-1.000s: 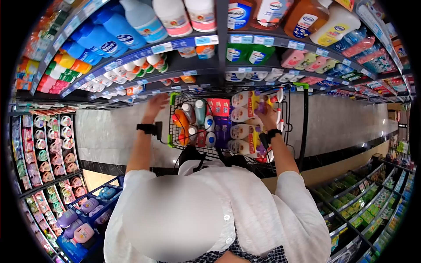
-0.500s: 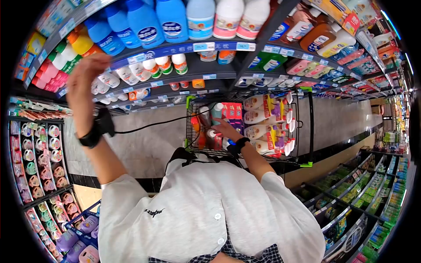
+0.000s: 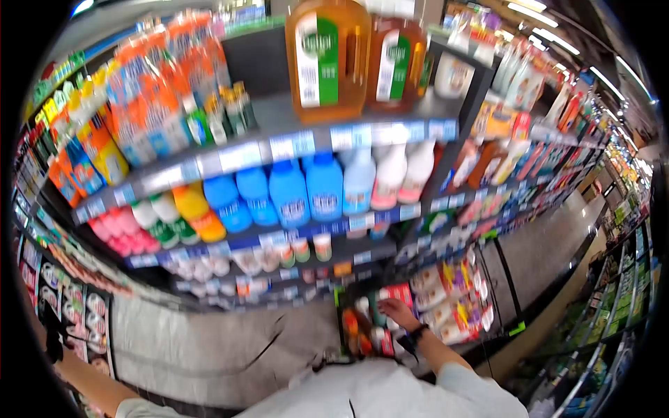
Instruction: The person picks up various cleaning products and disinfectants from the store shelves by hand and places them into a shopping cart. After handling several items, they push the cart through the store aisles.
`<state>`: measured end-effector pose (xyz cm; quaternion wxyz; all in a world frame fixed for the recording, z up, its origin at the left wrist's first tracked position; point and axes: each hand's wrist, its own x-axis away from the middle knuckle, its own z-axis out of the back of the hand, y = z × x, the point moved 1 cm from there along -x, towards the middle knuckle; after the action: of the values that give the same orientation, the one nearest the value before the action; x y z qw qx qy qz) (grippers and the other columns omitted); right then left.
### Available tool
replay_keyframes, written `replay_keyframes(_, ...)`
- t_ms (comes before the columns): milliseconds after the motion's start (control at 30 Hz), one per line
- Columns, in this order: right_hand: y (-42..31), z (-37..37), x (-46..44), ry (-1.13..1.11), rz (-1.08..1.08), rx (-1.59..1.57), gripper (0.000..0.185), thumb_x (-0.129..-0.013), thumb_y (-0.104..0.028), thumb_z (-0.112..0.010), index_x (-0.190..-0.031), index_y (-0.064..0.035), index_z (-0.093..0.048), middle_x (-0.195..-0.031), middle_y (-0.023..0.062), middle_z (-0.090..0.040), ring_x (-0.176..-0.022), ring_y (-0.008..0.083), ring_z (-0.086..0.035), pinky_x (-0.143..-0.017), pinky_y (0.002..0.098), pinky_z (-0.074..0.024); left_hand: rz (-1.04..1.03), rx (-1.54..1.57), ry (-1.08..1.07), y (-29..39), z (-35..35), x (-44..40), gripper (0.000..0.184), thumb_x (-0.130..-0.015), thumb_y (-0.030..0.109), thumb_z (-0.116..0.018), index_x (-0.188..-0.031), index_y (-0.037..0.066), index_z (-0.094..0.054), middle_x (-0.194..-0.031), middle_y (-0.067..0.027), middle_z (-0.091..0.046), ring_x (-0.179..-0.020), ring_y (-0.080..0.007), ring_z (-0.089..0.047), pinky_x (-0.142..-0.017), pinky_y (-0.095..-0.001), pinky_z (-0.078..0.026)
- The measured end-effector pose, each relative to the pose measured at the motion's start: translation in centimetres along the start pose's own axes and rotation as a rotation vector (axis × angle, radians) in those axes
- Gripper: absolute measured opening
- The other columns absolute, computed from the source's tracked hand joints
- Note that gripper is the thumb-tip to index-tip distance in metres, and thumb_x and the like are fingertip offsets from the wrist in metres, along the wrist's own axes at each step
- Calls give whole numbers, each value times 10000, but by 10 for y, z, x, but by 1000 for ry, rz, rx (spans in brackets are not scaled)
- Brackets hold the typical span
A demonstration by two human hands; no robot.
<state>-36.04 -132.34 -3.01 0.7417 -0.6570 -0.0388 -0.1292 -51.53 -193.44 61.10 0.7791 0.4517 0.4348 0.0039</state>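
Note:
My right hand [image 3: 398,313] is over the left part of a shopping cart [image 3: 512,279], beside a teal bottle [image 3: 377,309]. Its fingers point left and look loosely stretched, with nothing visible held; motion blurs them. Orange bottles [image 3: 350,322] lie at the cart's left end, a red pack [image 3: 397,292] is just behind the hand, and white bottles with yellow and purple packs [image 3: 456,277] fill the right part. At the far left, only my left forearm and its black wrist device show; the hand is lost in the dark rim.
Shelves ahead hold large amber bottles [image 3: 327,63], blue bottles [image 3: 289,194] and orange packs [image 3: 164,83]. Their shelf edge [image 3: 240,159] runs across the view. A dark cable [image 3: 265,354] hangs over the grey floor [image 3: 202,341]. More shelves stand left and right.
The view has tilted up, bringing the upper shelf in. My left hand has moved from the cart past the lower shelves to the far left. My right hand has moved from the cart's right part to its left part.

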Motion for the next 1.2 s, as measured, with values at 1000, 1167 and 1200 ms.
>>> replay_keyframes(1000,-587,37,-102,298,830,49,767,-818,-105,-627,-1447,-42,-194,-1149,160,-521,-933,176,-590,-773,269,-482,-374,943,-504,118,-446,141,398,-767,152,-748,-1079,-4,-556,-953,-123,-676,-857,-182,-660,-755,-297,-512)
replay_keyframes(1167,-605,48,-28,253,1084,169,649,-884,-135,-624,-1409,-35,-255,-1250,127,-505,-1047,167,-570,-852,274,-474,-607,953,-374,149,-388,150,497,-741,233,-766,-1123,-2,-552,-984,-172,-641,-885,-304,-648,-773,-345,-510)
replay_keyframes(1200,-608,51,-4,242,1052,201,631,-883,-129,-626,-1397,-34,-273,-1275,117,-498,-1060,166,-567,-866,280,-472,-642,929,-395,153,-372,152,506,-740,245,-762,-1126,-2,-548,-982,-172,-639,-888,-320,-642,-781,-352,-506)
